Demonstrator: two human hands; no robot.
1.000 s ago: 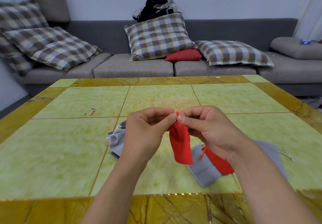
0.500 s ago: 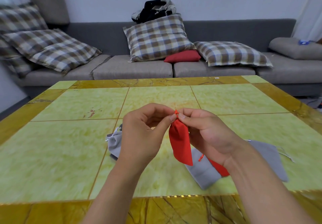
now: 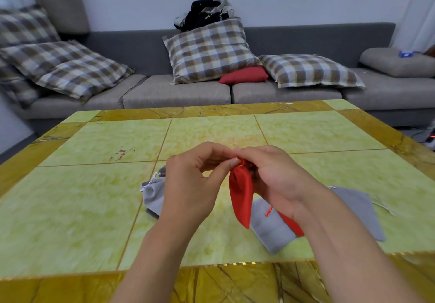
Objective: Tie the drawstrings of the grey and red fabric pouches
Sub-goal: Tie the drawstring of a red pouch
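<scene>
Left hand (image 3: pixel 188 185) and right hand (image 3: pixel 274 175) both pinch the drawstring at the gathered neck of the red pouch (image 3: pixel 241 196), which hangs limp above the counter (image 3: pixel 82 208). Fabric appears light and soft; grip the thin cord ends, not the body.

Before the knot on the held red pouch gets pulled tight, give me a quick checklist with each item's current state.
1. Red pouch held off the table: ok, it hangs from the fingers.
2. Left hand pinching at the pouch neck: ok.
3. Right hand pinching at the neck: ok, fingertips meet the left hand's there.
4. Neck gathered shut: ok, the top looks bunched.
5. Knot formed in the red string: cannot tell, fingers cover most of it.
6. Other pouches waiting: not ok yet; whether the grey pouch at left, the grey pouch under the wrist, its red neighbour, or the grey pouch at right are tied, cannot tell.
</scene>
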